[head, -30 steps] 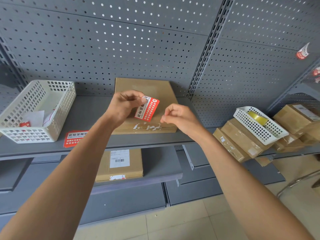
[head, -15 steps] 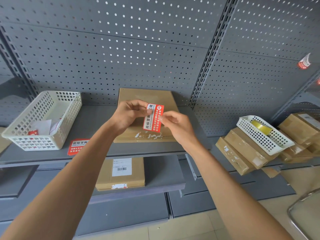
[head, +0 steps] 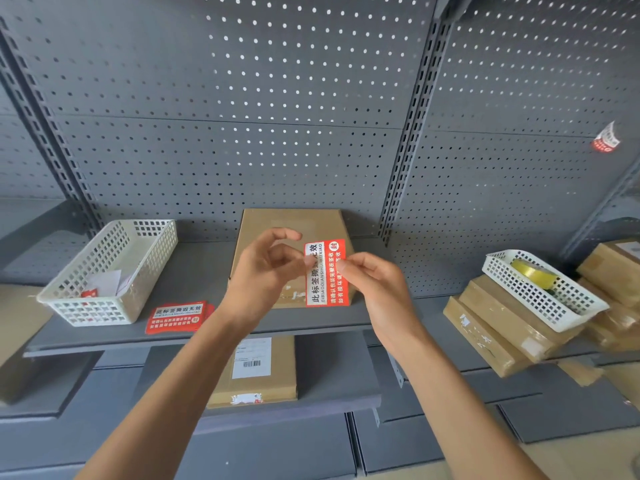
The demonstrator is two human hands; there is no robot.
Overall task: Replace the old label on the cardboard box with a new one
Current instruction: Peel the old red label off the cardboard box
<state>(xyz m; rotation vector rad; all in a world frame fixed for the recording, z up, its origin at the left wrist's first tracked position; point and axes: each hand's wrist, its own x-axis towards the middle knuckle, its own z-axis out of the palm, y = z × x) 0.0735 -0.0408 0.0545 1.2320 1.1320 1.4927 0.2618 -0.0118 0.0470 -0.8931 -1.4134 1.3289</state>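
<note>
A flat cardboard box (head: 290, 221) lies on the grey shelf, with torn white label scraps near its front edge (head: 289, 293). In front of the box I hold a red and white label (head: 323, 277) upright, long side vertical. My right hand (head: 375, 285) pinches its right edge between thumb and forefinger. My left hand (head: 265, 268) touches the label's upper left edge with thumb and middle finger, its index finger raised. Both hands hover above the box's front half and hide part of it.
A white basket (head: 152, 237) with paper scraps stands at the left, a stack of red labels (head: 178, 317) beside it. Another box with a barcode label (head: 254, 370) lies on the lower shelf. At the right are stacked boxes (head: 491, 336) and a basket (head: 550, 306) holding yellow tape (head: 533, 271).
My right hand came over and took the label's right edge. The label turned from tilted to upright, and my left index finger lifted off it.
</note>
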